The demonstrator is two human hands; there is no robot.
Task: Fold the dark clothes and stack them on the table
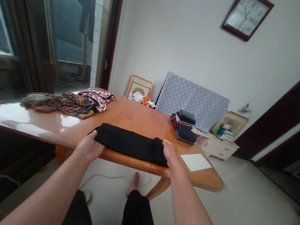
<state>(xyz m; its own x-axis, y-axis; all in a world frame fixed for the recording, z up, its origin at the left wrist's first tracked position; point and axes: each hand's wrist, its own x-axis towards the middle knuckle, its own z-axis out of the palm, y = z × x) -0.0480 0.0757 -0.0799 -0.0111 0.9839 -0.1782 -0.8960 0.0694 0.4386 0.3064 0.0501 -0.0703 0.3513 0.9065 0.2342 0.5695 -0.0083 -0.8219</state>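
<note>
A folded black garment (130, 144) is lying lengthwise along the near edge of the wooden table (128, 117), its long side just reaching the rim. The left hand (89, 147) is resting on its left end with the fingers spread and slightly curved, and the right hand (169, 152) is pressing lightly on its right end, fingers pointing inward. Both hands are half open, laid on the cloth, and I cannot tell whether either is actually pinching it. A white sheet of paper (195, 162) is lying just beside the right hand, near the table's right corner. Further along, a stack of folded dark clothes (183, 127) is sitting near the far edge, while a heap of striped and red-and-white patterned clothes (70, 103) is lying toward the left. Beyond the table, a grey polka-dot board (192, 101) is leaning against the wall above a low white drawer cabinet (216, 145), and a square wall clock (247, 15) is hanging higher up
</note>
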